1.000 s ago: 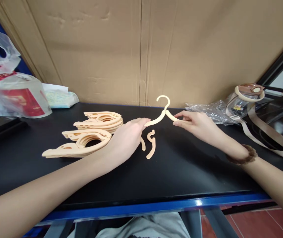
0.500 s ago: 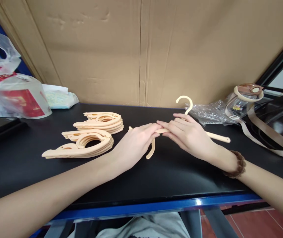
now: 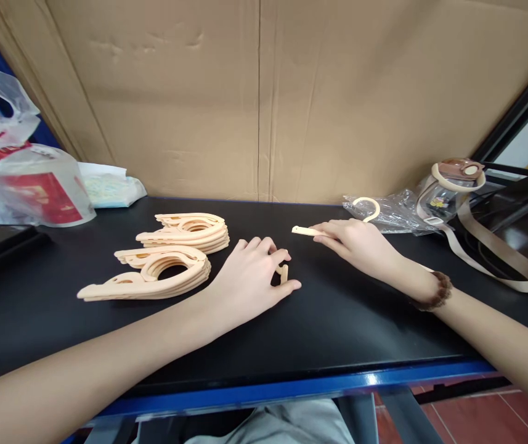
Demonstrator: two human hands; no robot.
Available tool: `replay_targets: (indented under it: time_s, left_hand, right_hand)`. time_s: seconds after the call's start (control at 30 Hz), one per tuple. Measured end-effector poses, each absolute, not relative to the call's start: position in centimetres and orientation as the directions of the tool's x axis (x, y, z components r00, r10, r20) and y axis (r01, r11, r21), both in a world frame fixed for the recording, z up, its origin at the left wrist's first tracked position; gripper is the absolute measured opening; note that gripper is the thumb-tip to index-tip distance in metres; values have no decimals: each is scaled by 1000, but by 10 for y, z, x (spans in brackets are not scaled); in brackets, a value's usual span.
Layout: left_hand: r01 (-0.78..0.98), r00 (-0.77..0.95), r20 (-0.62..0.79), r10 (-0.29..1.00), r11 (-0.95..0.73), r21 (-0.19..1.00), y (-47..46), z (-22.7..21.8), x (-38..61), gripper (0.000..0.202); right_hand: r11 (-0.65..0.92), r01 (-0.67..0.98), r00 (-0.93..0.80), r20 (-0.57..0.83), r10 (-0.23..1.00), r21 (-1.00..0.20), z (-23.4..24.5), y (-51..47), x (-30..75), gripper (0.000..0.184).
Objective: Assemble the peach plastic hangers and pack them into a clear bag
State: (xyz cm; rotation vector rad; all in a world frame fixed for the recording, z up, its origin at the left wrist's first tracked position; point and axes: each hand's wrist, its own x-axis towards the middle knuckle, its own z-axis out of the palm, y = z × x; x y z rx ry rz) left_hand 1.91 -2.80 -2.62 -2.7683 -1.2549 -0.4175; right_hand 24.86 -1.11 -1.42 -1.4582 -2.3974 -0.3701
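My left hand (image 3: 254, 274) rests on the black table (image 3: 319, 314), its fingers curled over a small beige hanger piece (image 3: 284, 273) that shows between finger and thumb. My right hand (image 3: 360, 246) lies on an assembled beige hanger (image 3: 307, 231); one arm tip pokes out to the left and the hook (image 3: 368, 207) shows behind the hand. Two stacks of folded beige hangers (image 3: 171, 256) sit just left of my left hand.
A cardboard sheet (image 3: 264, 92) stands along the table's back. At the left lie a plastic bag with red print (image 3: 32, 191) and a white packet (image 3: 109, 185). At the right are crumpled clear plastic (image 3: 393, 213), a strapped bottle (image 3: 453, 182) and a dark bag (image 3: 522, 222).
The hanger that both hands held up has come down flat onto the table and shifted right under my right hand. My left hand let go of it and dropped onto the small loose pieces.
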Motion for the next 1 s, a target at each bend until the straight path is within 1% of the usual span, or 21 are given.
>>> replay_targets:
  time_s: [0.07,0.23,0.3,0.37,0.43,0.53,0.57,0.63,0.77,0.87,1.0]
  left_hand:
    - [740,632,260,730,-668,79,-29,-24,20,24]
    - [713,634,242,734,-677,185,-32,-15,19,27]
    - [708,632,240,737,-675,208,-33,-12,18,31]
    - [710,618,260,742,-669,220,-34,-11,17,35]
    - [708,590,288,755,-654,265,-35,-10,16,38]
    - [705,529,279,802,-598,382,-37,-6,16,29]
    - [708,517,263,815,-579,404,-37,-5,16,29]
    - [720,517,228,825,-563,405,-38,-3,17,36]
    - [727,581,191,791,-610,316,-37,-5,19,44]
    - [711,619,208,757,-653,262,-36,-8,19,39]
    - [727,594,216,775,-632,270,-36,-7,18,34]
  right_hand:
    - [457,888,-437,387,812,46,-15,-10,249,31]
    - [464,886,-433,377,819,10,-15,-10,250,31]
    - [476,879,-443,377,813,5,-14,-10,250,32]
    - [488,873,-453,377,808,2,-13,-10,250,32]
    - [491,871,-455,371,810,-3,-13,-9,251,32]
    - [492,871,-457,362,813,-6,-13,-10,250,32]
    - [492,871,-457,361,813,-5,-13,-10,250,33]
    - [491,871,-456,361,814,-8,-13,-12,248,32]
    - [486,873,-445,372,815,-21,-13,-14,247,29]
    - [490,871,-444,376,814,-32,-13,-15,246,28]
    - [497,867,-451,376,810,-31,-13,-15,246,27]
